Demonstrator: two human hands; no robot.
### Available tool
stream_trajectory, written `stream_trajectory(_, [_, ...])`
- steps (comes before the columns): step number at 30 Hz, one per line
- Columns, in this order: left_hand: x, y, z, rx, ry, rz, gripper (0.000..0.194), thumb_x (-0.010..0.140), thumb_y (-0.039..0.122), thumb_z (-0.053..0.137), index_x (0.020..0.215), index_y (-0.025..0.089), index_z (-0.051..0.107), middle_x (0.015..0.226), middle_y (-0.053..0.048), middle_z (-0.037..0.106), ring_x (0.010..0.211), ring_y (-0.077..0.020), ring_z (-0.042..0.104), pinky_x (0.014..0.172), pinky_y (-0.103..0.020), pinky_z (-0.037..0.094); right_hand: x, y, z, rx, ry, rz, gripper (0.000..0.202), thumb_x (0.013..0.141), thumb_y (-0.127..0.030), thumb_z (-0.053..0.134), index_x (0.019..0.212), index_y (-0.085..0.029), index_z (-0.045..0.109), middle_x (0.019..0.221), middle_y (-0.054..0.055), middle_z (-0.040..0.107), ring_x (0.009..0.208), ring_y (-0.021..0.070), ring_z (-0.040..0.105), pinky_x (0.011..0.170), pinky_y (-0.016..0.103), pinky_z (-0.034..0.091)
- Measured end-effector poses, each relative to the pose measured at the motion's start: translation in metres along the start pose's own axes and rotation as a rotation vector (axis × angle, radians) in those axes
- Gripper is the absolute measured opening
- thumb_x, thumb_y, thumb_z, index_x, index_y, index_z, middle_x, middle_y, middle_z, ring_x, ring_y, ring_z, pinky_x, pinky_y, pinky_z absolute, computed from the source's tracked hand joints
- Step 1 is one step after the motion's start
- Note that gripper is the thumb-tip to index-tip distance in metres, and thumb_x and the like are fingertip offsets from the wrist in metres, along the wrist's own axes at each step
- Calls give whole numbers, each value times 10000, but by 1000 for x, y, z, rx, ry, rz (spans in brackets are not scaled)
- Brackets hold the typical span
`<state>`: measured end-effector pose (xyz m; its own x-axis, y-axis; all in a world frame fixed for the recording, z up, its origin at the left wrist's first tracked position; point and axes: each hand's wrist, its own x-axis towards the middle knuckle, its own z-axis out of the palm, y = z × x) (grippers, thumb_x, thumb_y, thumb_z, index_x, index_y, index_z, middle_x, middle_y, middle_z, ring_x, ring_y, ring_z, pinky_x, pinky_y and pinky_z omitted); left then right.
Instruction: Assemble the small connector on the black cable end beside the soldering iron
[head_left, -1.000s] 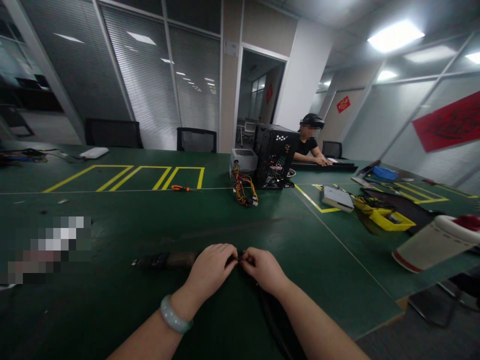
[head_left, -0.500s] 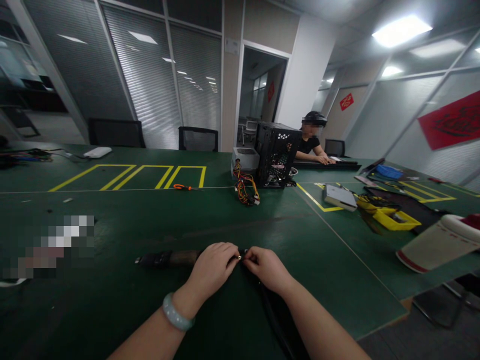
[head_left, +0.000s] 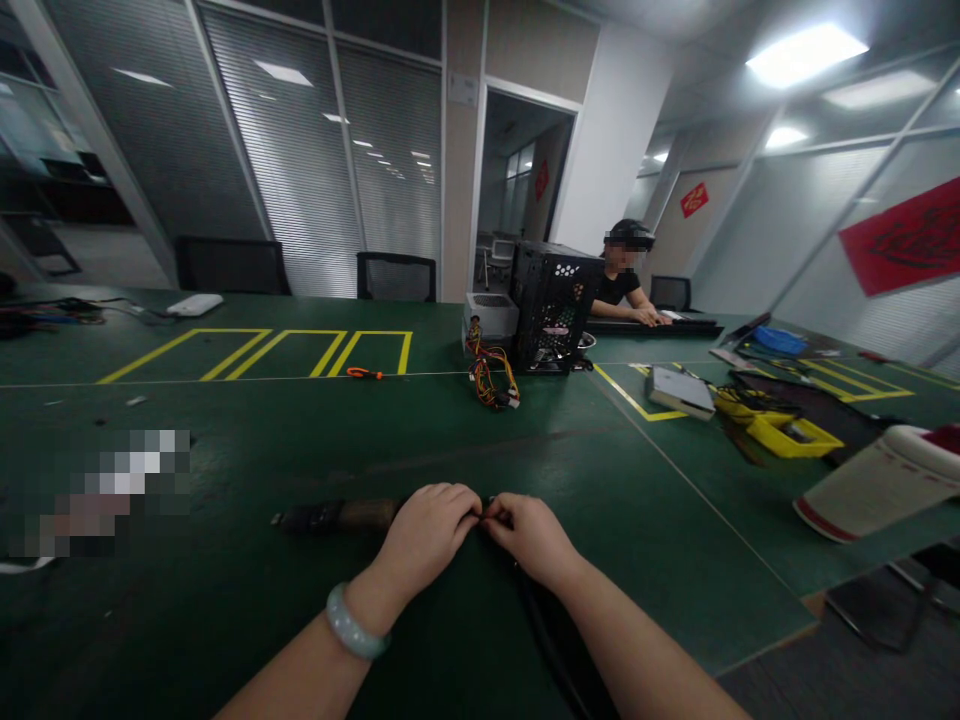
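Near the middle of the green table, my left hand (head_left: 435,522) and my right hand (head_left: 531,535) meet with their fingertips almost touching. Both are closed in a pinch; the tiny thing between the fingers is hidden. A long dark stick-shaped thing with a brown middle part (head_left: 366,515) and a narrow tip at its left end lies on the table, its right part covered by my left hand. Below my right hand, a thick black cable or strap (head_left: 547,640) runs down towards me. Whether it joins the stick-shaped thing cannot be seen.
Farther back stand a black computer case (head_left: 556,310) and a grey power supply (head_left: 491,318) with coloured wires. An orange-handled screwdriver (head_left: 365,373) lies left. To the right are a silver drive (head_left: 680,392), a yellow tray (head_left: 795,437) and a pale cup (head_left: 874,490). A person (head_left: 626,290) sits behind.
A small shiny metal bit that showed at my left fingertips is now hidden. My fingertips have come slightly closer together; the rest stays put.
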<state>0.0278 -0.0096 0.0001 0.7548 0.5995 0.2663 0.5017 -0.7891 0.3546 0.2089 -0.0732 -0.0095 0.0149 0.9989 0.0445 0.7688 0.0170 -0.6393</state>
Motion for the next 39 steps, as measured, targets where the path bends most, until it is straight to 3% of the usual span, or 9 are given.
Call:
stream_trajectory(6, [0, 1, 1, 16, -4, -13, 86, 908, 218, 528, 944, 241, 603, 971, -4, 633, 898, -196, 577, 803, -344, 421, -2, 3, -2, 108, -37, 10, 121, 824, -277, 625, 913, -220, 684, 829, 0, 706, 738, 142, 632, 657, 216, 418])
stream_trajectory(19, [3, 1, 3, -26, 5, -67, 101, 923, 300, 529, 889, 251, 611, 935, 20, 646, 877, -189, 578, 785, -337, 409, -1, 1, 0, 35, 49, 0, 76, 811, -245, 606, 805, -213, 675, 767, -14, 687, 675, 124, 607, 614, 203, 391])
stream_trajectory(25, [0, 1, 2, -15, 7, -101, 119, 895, 294, 554, 1004, 259, 587, 979, -4, 643, 917, -206, 581, 827, -352, 414, -1, 1, 1, 36, 69, -3, 65, 801, -237, 607, 799, -217, 669, 764, -16, 684, 684, 126, 610, 614, 200, 395])
stream_trajectory(32, [-3, 2, 2, 1, 22, -70, 89, 902, 281, 534, 971, 247, 578, 984, 1, 631, 937, -201, 575, 856, -354, 416, -1, 2, 2, 45, 62, 0, 75, 812, -238, 599, 818, -211, 668, 784, -3, 690, 697, 134, 620, 630, 208, 406])
stream_trajectory(39, [-1, 4, 2, 17, 25, -93, 116, 934, 286, 484, 967, 243, 587, 931, -2, 630, 874, -188, 577, 790, -335, 411, 0, 3, 0, 76, 51, 7, 73, 812, -241, 600, 809, -209, 666, 752, -15, 680, 666, 124, 611, 606, 204, 395])
